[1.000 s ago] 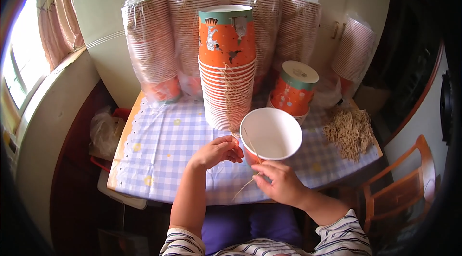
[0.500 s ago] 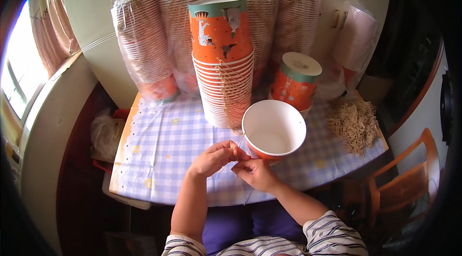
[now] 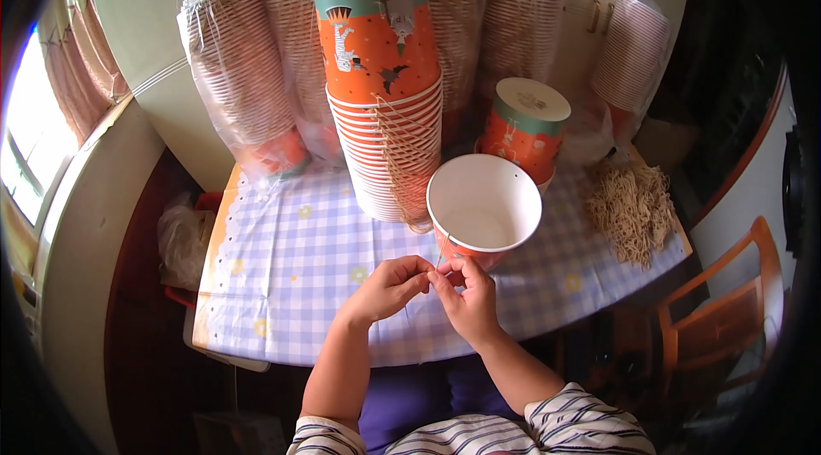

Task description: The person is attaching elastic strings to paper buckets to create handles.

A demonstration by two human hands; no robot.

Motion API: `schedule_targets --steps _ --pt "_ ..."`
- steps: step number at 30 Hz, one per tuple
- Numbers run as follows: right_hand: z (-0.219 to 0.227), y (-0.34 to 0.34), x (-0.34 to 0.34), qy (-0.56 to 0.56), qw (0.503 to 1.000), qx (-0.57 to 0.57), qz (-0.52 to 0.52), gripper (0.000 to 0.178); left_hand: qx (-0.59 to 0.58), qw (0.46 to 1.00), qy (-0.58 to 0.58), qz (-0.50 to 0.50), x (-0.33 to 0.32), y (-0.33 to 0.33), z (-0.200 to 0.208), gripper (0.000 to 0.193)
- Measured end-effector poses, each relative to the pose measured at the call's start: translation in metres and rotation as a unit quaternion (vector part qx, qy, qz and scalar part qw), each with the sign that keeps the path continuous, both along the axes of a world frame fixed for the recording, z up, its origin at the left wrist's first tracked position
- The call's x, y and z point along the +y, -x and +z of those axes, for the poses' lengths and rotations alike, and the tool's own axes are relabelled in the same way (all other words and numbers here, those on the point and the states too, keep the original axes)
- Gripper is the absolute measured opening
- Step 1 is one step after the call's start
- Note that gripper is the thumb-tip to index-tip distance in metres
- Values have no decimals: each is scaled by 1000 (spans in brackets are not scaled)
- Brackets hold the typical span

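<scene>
An orange paper bucket [image 3: 485, 203] with a white inside stands upright at the table's near middle. From the near left of its rim a thin tan string [image 3: 443, 250] runs down to my fingers. My left hand [image 3: 389, 288] pinches the string in front of the bucket. Fingertips almost touching the left ones, my right hand [image 3: 470, 299] is also closed in a pinch on the string. What the string does between the fingertips is too small to make out. Just behind, a tall stack of nested buckets [image 3: 359, 156] has string loops hanging down its side.
Bagged bucket stacks [image 3: 239, 70] line the back wall. An upside-down bucket [image 3: 522, 134] stands behind the upright one. A heap of tan strings [image 3: 631, 211] lies at the right of the checked tablecloth [image 3: 299, 284]. A wooden chair [image 3: 727, 310] is at the right.
My right hand has turned upward, its fingers rising to meet the left fingertips. My left hand has shifted only slightly. The view has tilted a little, so the stacks appear higher.
</scene>
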State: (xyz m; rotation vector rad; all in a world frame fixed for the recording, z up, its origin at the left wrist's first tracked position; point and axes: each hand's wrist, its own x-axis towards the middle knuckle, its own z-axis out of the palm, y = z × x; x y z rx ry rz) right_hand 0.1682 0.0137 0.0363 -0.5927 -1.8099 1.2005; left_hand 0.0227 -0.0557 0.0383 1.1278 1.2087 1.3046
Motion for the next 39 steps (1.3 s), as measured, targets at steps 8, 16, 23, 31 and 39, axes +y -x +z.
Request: schedule_targets --steps 8,16,23,31,39 --pt "-11 -6 8 -101 994 -5 -49 8 75 995 35 48 1 -6 -5 15" --pt "-22 -10 18 -131 990 23 -47 7 105 977 -129 137 5 -8 -10 28" --pt "-23 -12 20 -84 996 32 21 8 420 850 -230 220 13 -26 2 42" --pt "-21 -13 20 -87 996 -7 29 11 556 724 -307 270 22 -18 -11 31" --pt "-21 -7 20 -133 991 22 -25 13 519 736 -307 307 25 -21 -13 18"
